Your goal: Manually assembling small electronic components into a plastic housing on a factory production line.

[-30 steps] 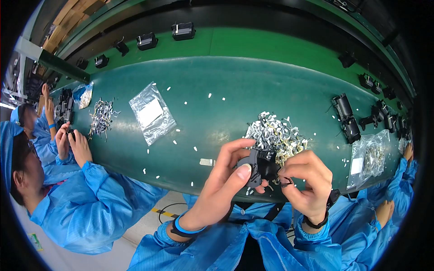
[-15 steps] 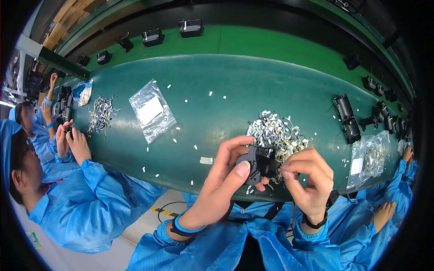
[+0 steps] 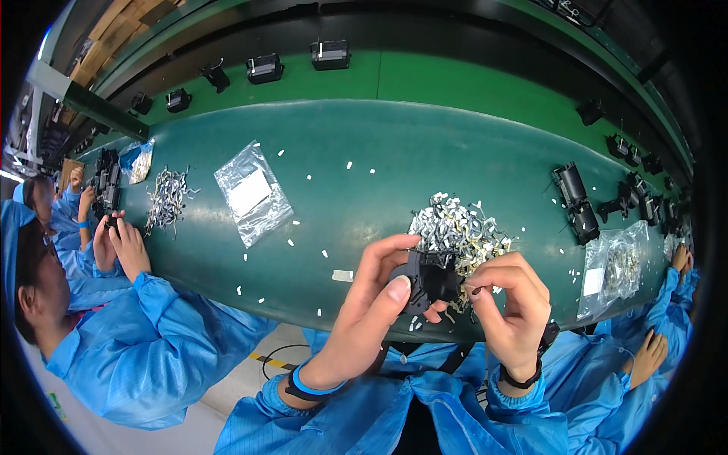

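"where's the black part (image 3: 438,283)?"
"near the wire pile (image 3: 453,225). my left grip (image 3: 369,299) holds it, likely for steadiness; my right grip (image 3: 516,303) pinches a tiny bit (image 3: 475,290) (too small to tell)."

Right hand (image 3: 518,303) apparently pinches higher; black units (image 3: 331,54) have slid rightward

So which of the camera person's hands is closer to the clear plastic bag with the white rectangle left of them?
Left. The left hand holds a black plastic part, below and right of the bag; the right hand is farther, at the part's right end.
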